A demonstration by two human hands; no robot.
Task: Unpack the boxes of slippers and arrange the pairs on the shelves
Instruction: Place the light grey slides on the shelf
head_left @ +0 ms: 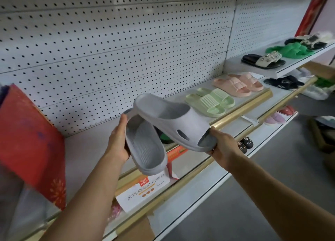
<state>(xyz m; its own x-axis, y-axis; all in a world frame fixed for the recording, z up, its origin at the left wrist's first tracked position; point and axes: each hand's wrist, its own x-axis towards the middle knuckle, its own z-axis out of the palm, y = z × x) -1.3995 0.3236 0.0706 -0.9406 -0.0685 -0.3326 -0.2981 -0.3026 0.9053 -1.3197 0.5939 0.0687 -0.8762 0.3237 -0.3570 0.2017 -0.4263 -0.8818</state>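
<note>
Two bare forearms reaching up from below; left hand (118,140) gripping the side of one grey slipper (145,146), tilted sole-edge down; right hand (222,147) pinching the toe of a second grey slipper (172,121), held level. Both raised over the white shelf (87,146) with gold edging, before a white pegboard wall (108,50). Farther along that shelf: one green pair (210,101), one pink pair (239,84). Red bag (30,142) at left. Grey floor (272,168) at right
</note>
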